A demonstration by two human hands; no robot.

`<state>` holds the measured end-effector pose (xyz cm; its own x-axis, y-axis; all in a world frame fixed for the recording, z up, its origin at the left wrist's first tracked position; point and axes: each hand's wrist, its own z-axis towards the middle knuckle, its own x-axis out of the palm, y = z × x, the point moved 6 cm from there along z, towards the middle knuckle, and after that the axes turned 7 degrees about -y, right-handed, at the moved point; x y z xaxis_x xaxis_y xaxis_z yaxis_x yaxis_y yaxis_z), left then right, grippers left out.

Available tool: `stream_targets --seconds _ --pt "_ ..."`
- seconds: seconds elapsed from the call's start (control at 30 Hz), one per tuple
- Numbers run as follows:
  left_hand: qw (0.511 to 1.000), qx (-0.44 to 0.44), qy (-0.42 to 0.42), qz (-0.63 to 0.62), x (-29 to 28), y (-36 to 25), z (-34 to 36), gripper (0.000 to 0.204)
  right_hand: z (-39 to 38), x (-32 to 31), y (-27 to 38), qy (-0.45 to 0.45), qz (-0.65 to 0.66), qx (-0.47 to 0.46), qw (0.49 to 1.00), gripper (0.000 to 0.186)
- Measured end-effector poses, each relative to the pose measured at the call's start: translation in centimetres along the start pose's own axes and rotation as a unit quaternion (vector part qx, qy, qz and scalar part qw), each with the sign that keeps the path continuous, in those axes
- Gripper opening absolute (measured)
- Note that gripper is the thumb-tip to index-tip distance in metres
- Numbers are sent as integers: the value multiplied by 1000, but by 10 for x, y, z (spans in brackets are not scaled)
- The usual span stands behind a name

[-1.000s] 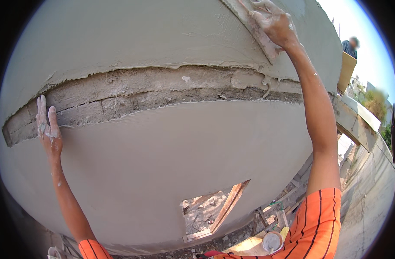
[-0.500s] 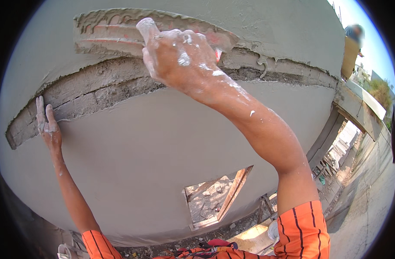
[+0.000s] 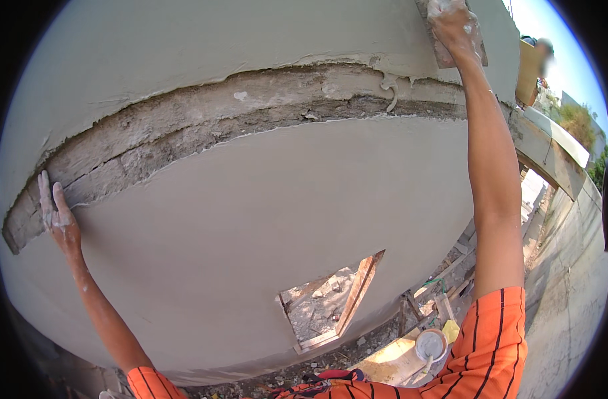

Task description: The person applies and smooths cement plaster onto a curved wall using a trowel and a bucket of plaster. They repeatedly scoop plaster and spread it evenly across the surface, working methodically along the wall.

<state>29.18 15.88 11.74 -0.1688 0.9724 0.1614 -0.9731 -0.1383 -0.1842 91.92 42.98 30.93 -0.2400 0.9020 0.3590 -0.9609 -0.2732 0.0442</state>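
Note:
A grey plastered wall (image 3: 264,219) fills the view, with a rough bare band of brick and mortar (image 3: 204,126) running across it. My left hand (image 3: 59,216) lies flat against the wall at the band's left end, fingers pointing up and smeared with plaster. My right hand (image 3: 455,25) is raised high at the upper right and grips a plastering trowel (image 3: 450,53) pressed to the wall just above the band. A drip of wet plaster (image 3: 388,86) hangs from the band below the trowel.
A rectangular opening with a wooden frame (image 3: 330,306) sits low in the wall. Below lie rubble, wooden pieces and a white bucket (image 3: 430,346). A concrete ledge (image 3: 550,159) runs off to the right, where another person (image 3: 540,56) stands far off.
My right hand has swung with the trowel from the wall's upper middle back to the upper right. The left hand has stayed flat on the wall.

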Motion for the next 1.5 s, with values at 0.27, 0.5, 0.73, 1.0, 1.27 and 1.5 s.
stream_targets --seconds 0.27,0.5,0.73,1.0,1.27,1.5 --pt "1000 -8 23 1 -12 5 0 46 -68 -43 116 166 246 -280 913 36" --pt "1000 -12 -4 -9 -5 4 -2 46 78 -11 131 100 210 -113 966 33" --pt "999 1 14 33 -8 6 1 45 23 -30 69 40 188 -155 969 39" --pt "998 32 20 40 4 -1 -7 47 -41 -47 158 44 215 -318 922 27" --pt "996 52 18 70 -12 4 -4 46 111 13 122 66 127 103 984 45" --pt "998 -13 18 58 -17 -12 -4 47 156 93 -35 149 78 130 977 37"
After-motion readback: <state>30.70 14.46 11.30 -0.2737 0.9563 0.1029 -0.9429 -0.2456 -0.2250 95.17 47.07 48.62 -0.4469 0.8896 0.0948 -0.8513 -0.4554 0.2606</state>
